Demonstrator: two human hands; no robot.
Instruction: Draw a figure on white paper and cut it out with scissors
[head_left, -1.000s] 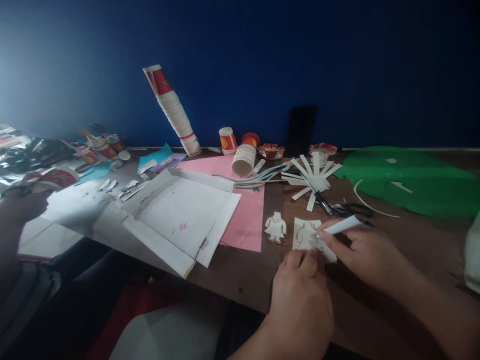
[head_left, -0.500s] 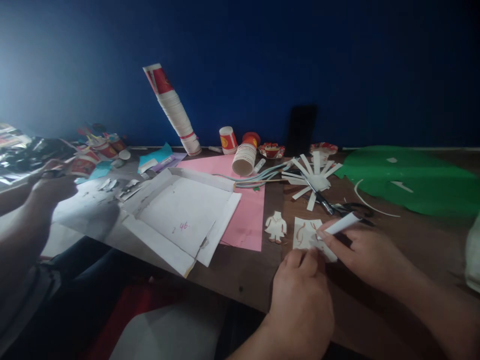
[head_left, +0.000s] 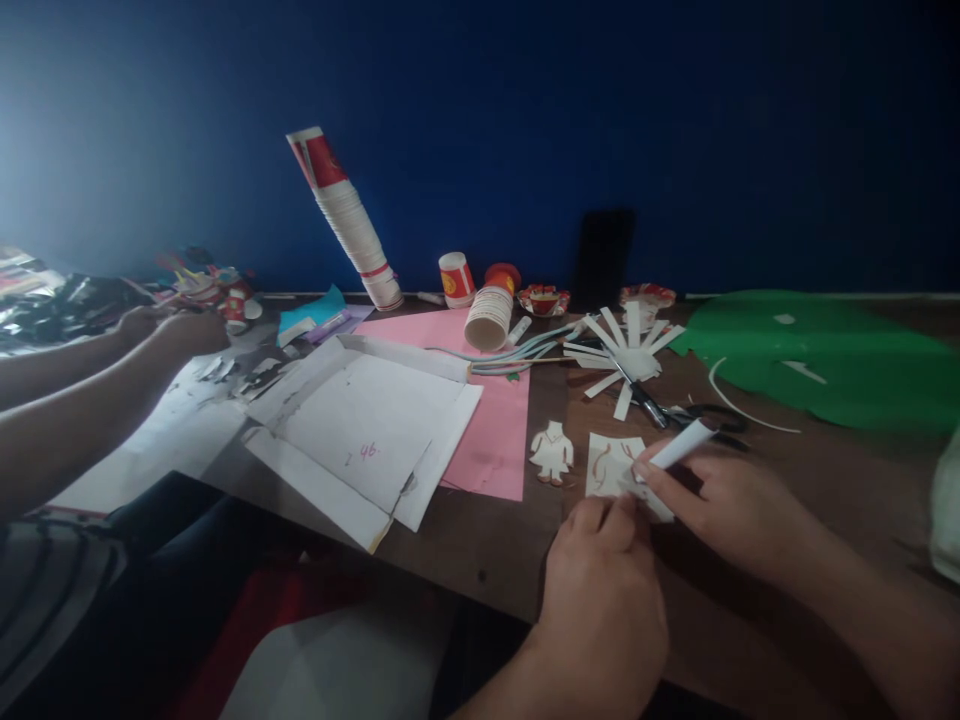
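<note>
A white marker (head_left: 684,445) slants up out of my right hand (head_left: 739,500), whose fingers are closed round it. Its lower end is over a small white piece of paper (head_left: 609,462) with brown curved lines drawn on it. My left hand (head_left: 604,590), fingers curled, presses on the near edge of that paper and hides part of it. Just left of the paper lies a white dress-shaped paper cutout (head_left: 552,452) with brown marks. Behind my right hand are black-handled scissors (head_left: 712,418) and a dark pen (head_left: 646,402) across a paper piece with radiating strips (head_left: 637,362).
A shallow white cardboard tray (head_left: 352,415) rests on pink paper (head_left: 504,430). Paper cups (head_left: 489,318) and a leaning cup stack (head_left: 352,230) stand by the blue wall. Green sheet (head_left: 840,350) lies far right. A co-worker's arms (head_left: 90,370) reach over the table at left.
The co-worker's arms at left have stretched farther forward and right, and the cup near them has shifted back. My hands, the marker and the paper are almost unmoved.
</note>
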